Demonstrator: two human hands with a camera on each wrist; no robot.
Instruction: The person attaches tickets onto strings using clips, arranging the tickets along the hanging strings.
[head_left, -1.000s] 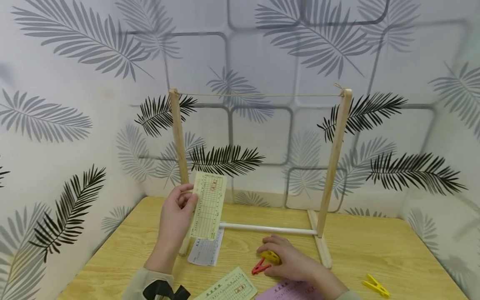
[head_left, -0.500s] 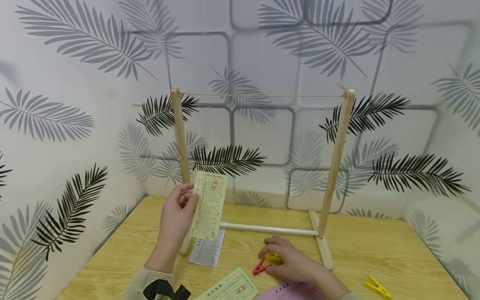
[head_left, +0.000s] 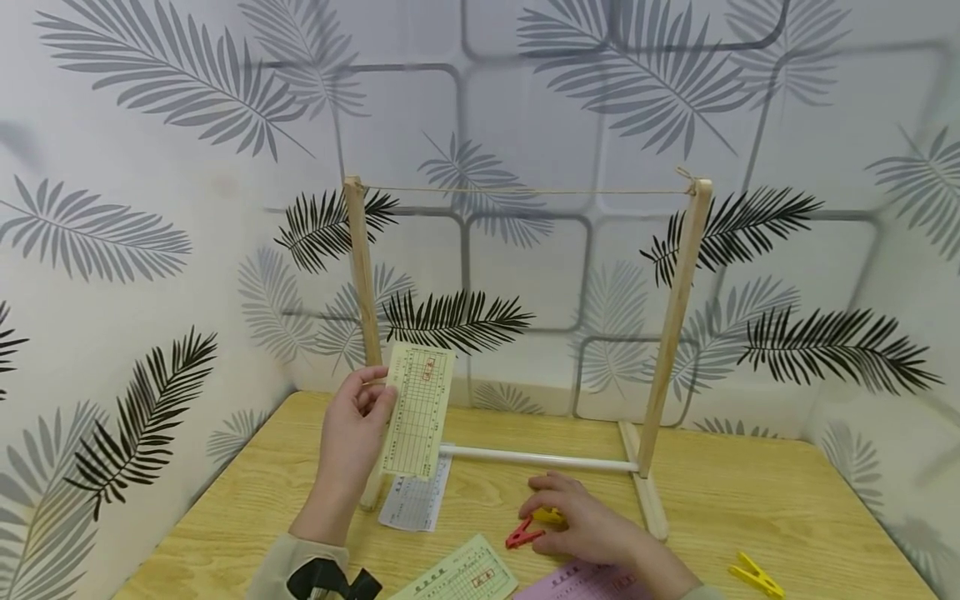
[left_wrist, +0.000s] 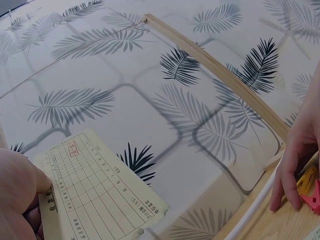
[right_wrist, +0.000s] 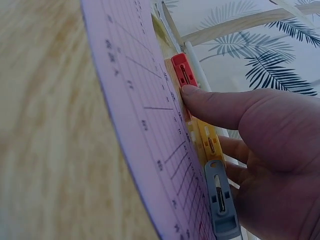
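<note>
Hardly any change from a second ago: my left hand point(head_left: 352, 433) still pinches the yellow-green slip point(head_left: 417, 410) upright beside the rack's left post point(head_left: 362, 275), string point(head_left: 525, 191) well above it. My right hand point(head_left: 581, 521) stays low on the worktop point(head_left: 750, 500), fingers curled onto the red peg point(head_left: 522, 534) and yellow peg point(head_left: 547, 516); probably touching, not gripping, hard to tell. So pickup looks unfinished. Open room under the string; another yellow peg point(head_left: 756, 575) sits near the right edge.
</note>
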